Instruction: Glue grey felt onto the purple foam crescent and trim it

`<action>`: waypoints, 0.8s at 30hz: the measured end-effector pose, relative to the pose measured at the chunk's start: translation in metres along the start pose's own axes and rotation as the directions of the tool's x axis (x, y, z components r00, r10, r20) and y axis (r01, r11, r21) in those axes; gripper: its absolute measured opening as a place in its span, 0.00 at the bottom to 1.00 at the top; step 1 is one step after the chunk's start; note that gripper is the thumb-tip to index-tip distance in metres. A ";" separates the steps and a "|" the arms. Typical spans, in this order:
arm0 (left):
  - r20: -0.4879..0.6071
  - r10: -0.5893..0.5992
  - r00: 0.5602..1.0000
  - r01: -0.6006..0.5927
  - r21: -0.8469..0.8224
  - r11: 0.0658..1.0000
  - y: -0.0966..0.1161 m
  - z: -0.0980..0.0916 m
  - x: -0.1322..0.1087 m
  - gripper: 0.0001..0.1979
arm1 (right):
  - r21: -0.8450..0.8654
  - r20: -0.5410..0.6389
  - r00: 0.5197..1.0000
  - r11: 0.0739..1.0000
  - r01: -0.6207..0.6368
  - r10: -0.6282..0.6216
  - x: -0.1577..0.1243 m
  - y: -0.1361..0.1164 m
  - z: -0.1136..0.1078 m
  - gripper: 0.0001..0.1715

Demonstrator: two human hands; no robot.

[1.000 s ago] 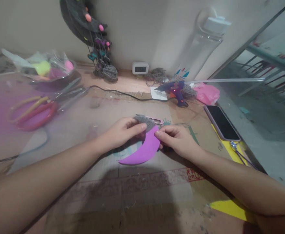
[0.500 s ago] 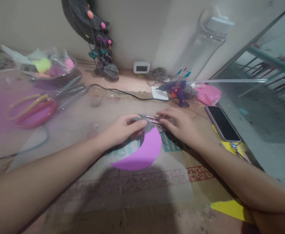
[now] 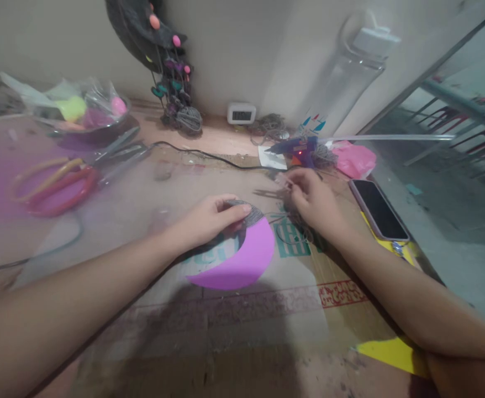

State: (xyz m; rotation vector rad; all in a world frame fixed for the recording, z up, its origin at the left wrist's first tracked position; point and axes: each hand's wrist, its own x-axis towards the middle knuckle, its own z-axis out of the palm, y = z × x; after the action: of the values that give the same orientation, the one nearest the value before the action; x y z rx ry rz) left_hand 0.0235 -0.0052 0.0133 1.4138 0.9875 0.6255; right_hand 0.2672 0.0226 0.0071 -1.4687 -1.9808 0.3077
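Note:
A purple crescent cutout (image 3: 246, 257) lies over the board, its upper tip wrapped in grey yarn (image 3: 256, 214). My left hand (image 3: 215, 218) pinches that wrapped tip between thumb and fingers. To its right, apart from the crescent, my right hand (image 3: 311, 199) grips a small pale pink clip (image 3: 283, 181), slightly blurred. A loose strand of grey yarn (image 3: 294, 235) runs from the wrapped tip and loops beneath my right hand.
Behind my right hand a blue glue gun (image 3: 296, 149) rests by a white paper scrap. Red-and-yellow-handled scissors (image 3: 64, 185) lie at left near a bowl (image 3: 89, 130) of wrapped craft pieces. A phone (image 3: 379, 210), clear bottle (image 3: 342, 83) and small clock (image 3: 241, 114) also stand about.
My right hand has drawn back from the wrapped tip, up and to the right, taking the pink clip with it. My left hand has kept its hold on the crescent.

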 end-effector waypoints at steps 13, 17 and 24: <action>0.010 0.024 1.000 -0.025 0.063 0.998 -0.002 0.000 0.000 0.16 | 0.695 0.213 0.970 0.680 -0.233 0.115 -0.014 -0.028 -0.022 0.22; 0.011 0.023 1.000 -0.024 0.063 0.998 -0.002 -0.001 0.000 0.16 | 0.560 0.029 0.999 0.827 -0.037 0.026 -0.018 -0.035 -0.034 0.22; 0.004 0.012 1.000 -0.012 0.089 0.996 -0.002 -0.001 -0.001 0.17 | 0.246 -0.081 0.980 0.949 0.195 -0.180 -0.024 -0.049 -0.062 0.20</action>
State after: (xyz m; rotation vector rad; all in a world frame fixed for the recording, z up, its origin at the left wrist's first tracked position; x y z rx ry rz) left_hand 0.0215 -0.0056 0.0120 1.4993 1.0150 0.5938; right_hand 0.2719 -0.0282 0.0726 -1.1084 -1.9366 0.4137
